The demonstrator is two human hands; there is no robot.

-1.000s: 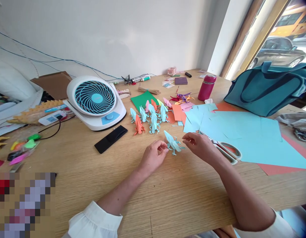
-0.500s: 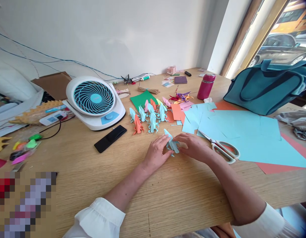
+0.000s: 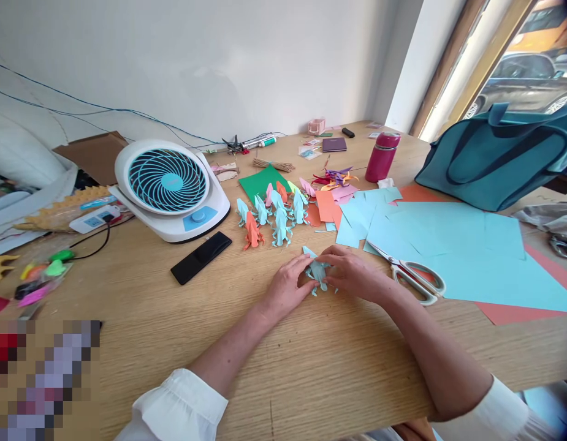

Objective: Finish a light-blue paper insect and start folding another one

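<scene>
A light-blue folded paper figure (image 3: 319, 273), with thin curled legs, stands on the wooden table between my hands. My left hand (image 3: 290, 283) grips its left side with thumb and fingers. From the other side my right hand (image 3: 354, 273) holds it, fingers bent over its upper part; the fingers hide some of the paper. Just beyond, several similar origami figures (image 3: 280, 223) in light blue, orange and pink stand in a group. White-handled scissors (image 3: 414, 278) lie to the right of my right hand, partly on blue paper sheets (image 3: 467, 245).
A black phone (image 3: 201, 257) and a white fan (image 3: 173, 190) are on the left. Farther back are a green sheet (image 3: 260, 181), colourful paper scraps (image 3: 334, 178) and a magenta bottle (image 3: 383, 158). A teal bag (image 3: 494, 162) stands at the right.
The paper figure sits slightly lower between my hands, and more of its legs show. My right hand has moved slightly left over it, its fingers more bent. The view has shifted a little.
</scene>
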